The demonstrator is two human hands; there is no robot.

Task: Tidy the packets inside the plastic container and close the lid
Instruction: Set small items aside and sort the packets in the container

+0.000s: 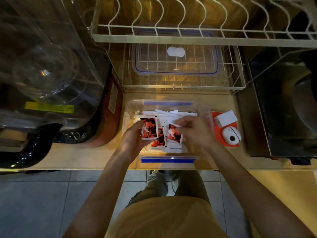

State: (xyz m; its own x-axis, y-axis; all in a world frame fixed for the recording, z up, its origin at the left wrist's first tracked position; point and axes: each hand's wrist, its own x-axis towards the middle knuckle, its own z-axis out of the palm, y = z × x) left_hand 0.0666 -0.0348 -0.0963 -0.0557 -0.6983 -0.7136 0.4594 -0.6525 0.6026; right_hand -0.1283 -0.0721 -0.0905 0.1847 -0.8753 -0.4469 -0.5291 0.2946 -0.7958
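Observation:
A clear plastic container [169,103] with blue side clips sits open on the wooden counter, filled with several white and red-and-black packets. My left hand [133,140] grips a red-and-black packet [149,128] upright over the container's left side. Another red-and-black packet [158,140] lies just below it. My right hand [193,130] is over the container's right half, fingers pinched on a thin white packet [175,124], above a third red packet [174,134]. The clear lid [175,66] with a blue seal lies on the wire rack behind the container.
A white wire dish rack [171,35] rises behind the container. A large clear water dispenser [46,66] stands at left. At right, a white box [225,118] and a white round device [231,135] rest on an orange card, beside a dark appliance [283,109]. Tiled floor lies below the counter edge.

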